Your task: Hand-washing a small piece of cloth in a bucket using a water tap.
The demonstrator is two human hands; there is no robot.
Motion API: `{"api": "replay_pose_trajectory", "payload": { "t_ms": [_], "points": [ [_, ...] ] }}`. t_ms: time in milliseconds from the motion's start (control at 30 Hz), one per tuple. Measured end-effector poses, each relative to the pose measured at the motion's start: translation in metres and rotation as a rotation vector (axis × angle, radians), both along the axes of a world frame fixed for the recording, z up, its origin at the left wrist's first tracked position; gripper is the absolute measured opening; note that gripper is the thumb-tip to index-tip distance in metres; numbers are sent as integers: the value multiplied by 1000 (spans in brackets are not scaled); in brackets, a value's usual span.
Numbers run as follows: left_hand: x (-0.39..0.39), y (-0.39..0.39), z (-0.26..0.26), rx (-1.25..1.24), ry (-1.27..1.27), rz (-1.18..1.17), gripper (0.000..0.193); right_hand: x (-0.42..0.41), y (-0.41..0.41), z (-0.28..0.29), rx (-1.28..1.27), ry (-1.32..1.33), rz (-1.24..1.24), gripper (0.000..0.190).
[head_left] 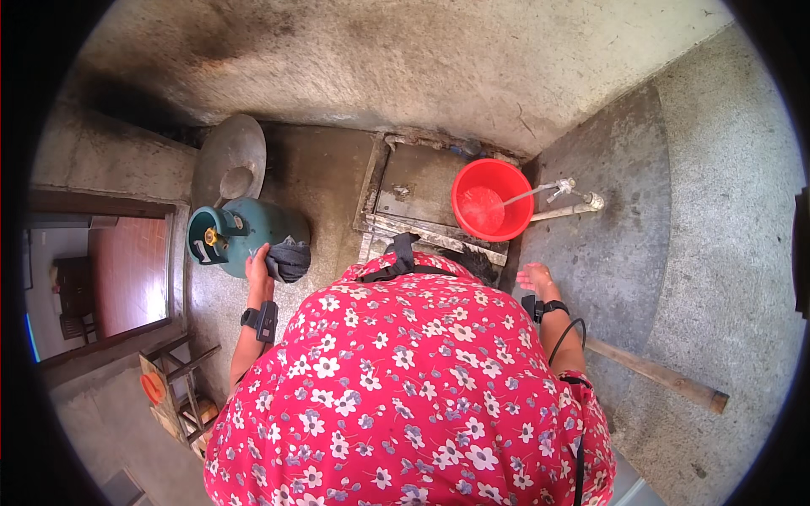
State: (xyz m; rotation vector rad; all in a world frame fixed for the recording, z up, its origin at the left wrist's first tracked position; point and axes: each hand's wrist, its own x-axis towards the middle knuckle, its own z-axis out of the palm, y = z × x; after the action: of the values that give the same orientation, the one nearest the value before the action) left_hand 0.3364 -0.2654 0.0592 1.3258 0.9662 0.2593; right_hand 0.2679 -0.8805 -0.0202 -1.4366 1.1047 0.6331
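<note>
My left hand grips the edge of a dark grey cloth, which hangs in front of a green gas cylinder. The cylinder has a yellow valve knob inside its collar. Holding nothing, my right hand is stretched out with its fingers extended, at the right of my body. Beyond it stands a red plastic bucket. Water runs into this bucket from a wall tap, and the water surface inside is stirred up.
Behind the cylinder a large metal wok lid leans by the sooty wall. A wooden pole slants along the right wall. A wooden stool is at lower left, below a window opening. Pipes run along the wall base.
</note>
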Motion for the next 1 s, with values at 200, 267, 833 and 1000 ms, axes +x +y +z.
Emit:
{"api": "replay_pose_trajectory", "payload": {
  "t_ms": [200,267,833,1000],
  "points": [
    [-2,1,1,-3,10,-10,34,1,-1,-2,17,1,25,20],
    [-3,2,0,-8,9,-10,34,1,-1,-2,16,-4,33,20],
    [-4,8,-6,-40,-21,0,38,5,-6,-15,24,-13,13,19],
    [-4,10,-7,-38,-6,2,39,9,-3,-6,32,6,50,18]
  ]
}}
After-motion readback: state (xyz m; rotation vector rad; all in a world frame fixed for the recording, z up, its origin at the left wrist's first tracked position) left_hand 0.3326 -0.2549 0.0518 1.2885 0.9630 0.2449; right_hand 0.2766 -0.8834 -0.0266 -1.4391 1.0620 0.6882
